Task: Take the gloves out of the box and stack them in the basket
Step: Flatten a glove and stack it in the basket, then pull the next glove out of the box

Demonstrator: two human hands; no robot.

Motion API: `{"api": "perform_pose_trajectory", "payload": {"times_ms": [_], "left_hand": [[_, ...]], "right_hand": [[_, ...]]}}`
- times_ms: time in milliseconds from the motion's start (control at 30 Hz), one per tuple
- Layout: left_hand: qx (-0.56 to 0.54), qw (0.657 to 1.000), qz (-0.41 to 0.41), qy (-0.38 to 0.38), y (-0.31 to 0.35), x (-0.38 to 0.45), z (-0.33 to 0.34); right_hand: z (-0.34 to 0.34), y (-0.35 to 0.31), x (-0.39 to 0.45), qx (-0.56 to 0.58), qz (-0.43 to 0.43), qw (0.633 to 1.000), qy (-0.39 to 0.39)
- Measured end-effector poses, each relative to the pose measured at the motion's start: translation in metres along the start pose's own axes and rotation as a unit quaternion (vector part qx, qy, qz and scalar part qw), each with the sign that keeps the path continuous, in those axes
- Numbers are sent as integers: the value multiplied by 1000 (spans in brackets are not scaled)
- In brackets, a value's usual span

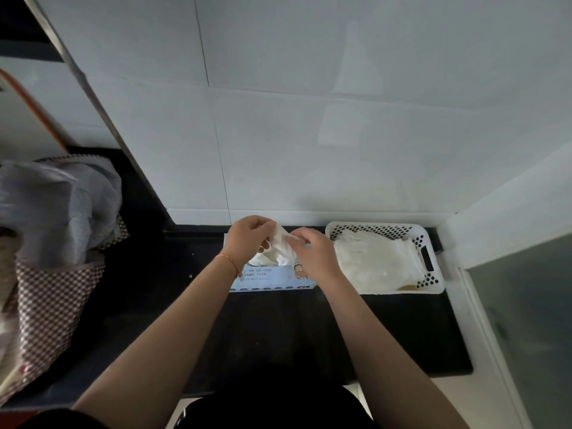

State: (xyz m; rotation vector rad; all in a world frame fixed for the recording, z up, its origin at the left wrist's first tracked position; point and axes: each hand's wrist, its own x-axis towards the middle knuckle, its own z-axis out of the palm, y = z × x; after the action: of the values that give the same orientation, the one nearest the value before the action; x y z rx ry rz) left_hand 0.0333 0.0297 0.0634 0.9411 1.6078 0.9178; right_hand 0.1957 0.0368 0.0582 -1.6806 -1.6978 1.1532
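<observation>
Glove, one, thin, white and crumpled, hanging just above the box, pinched from both sides. Left hand gripping the glove's left part with curled fingers, a thin orange string circling its wrist. Right hand pinching the glove's upper right edge between thumb and fingertips.

Box: one, a low pale-blue cardboard carton, lying flat on the black counter directly under both hands. Front face carrying small printed characters, too small and blurred for reading, plus a row of small round icons along the bottom edge and a cartoon figure with dark hair near the right end. More white gloves bunching out of the top opening.

Basket: one, white plastic, rectangular with rounded corners, walls pierced by round holes, a slotted handle in the right-hand end wall. Sitting on the counter just right of the box, against the wall. Holding a flat stack of white gloves, slightly wrinkled, filling most of the floor; exact number not countable.

Left of the box, well apart: a bag of brown-and-white checked fabric, with grey ribbed cloth bulging out of its top.

Behind the box: a wall of large glossy pale tiles, smooth, with thin grout lines.
</observation>
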Motion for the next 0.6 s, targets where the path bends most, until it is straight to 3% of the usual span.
{"api": "perform_pose_trajectory", "payload": {"times_ms": [200,367,500,600], "left_hand": [[-52,998,-11,41,1,2,-11],[-76,997,3,27,10,-1,-14],[-117,992,33,-28,25,-4,-19],[-21,992,91,-85,30,-6,-21]], "right_hand": [[-18,-11,1,8,-16,1000,26],[-28,-24,1,43,-12,998,45],[-37,-44,0,66,-28,996,55],[-45,-58,-3,121,-10,992,40]]}}
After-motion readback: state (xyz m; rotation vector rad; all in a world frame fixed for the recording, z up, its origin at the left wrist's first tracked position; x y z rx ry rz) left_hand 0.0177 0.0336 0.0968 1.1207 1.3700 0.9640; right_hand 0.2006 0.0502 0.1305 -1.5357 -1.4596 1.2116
